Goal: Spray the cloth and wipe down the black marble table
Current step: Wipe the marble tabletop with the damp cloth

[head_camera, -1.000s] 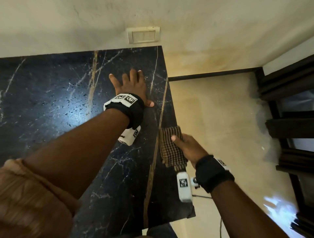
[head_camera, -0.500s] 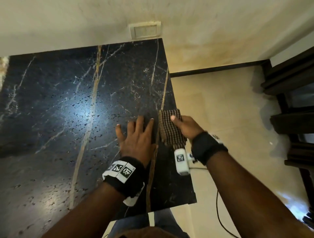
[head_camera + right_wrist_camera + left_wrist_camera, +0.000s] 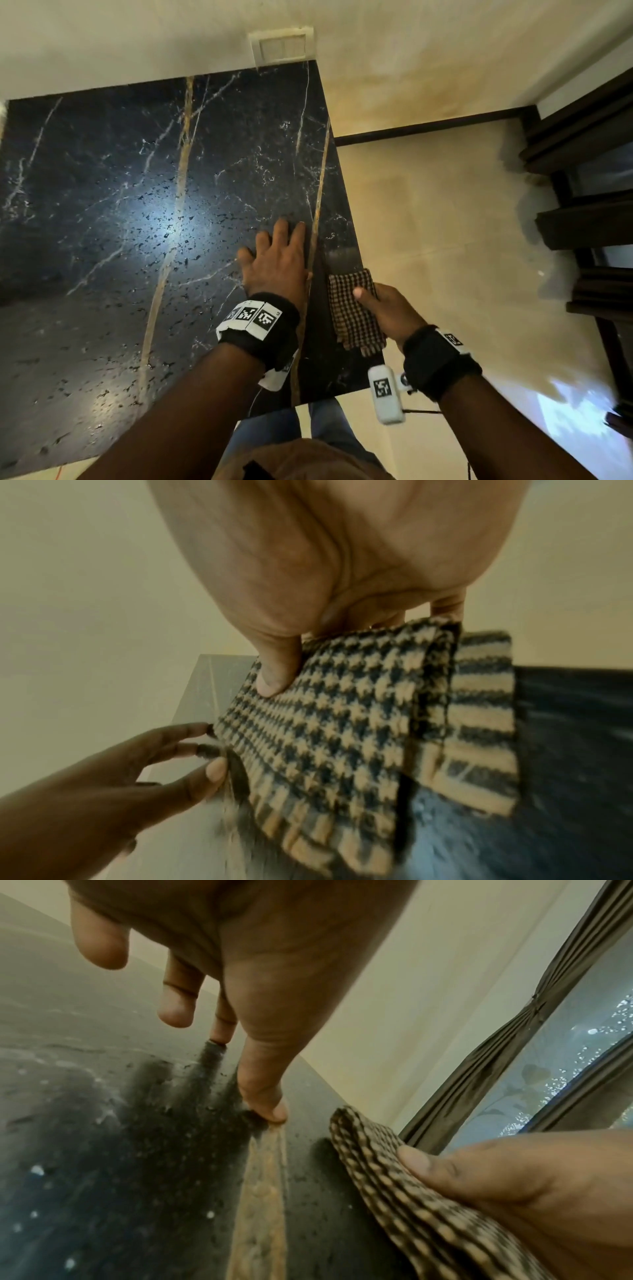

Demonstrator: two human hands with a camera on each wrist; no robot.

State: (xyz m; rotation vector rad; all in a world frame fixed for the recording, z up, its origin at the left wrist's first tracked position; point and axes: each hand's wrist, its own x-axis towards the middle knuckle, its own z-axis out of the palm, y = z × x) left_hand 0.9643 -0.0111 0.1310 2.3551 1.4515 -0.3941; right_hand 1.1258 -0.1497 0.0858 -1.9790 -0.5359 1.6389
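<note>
Right hand (image 3: 390,315) pinches the folded checked cloth (image 3: 354,311), thumb on top, right at the right edge of the black marble table (image 3: 137,212) near its front corner. Left hand (image 3: 274,263) lies spread flat, fingertips touching the marble just beside the cloth.

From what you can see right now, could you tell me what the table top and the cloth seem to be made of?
Table top: looks like polished black marble, with white and tan veins and a glossy light reflection. Cloth: seems a woven fabric, brown-and-cream check with a frayed fringe, held by the right hand.
</note>
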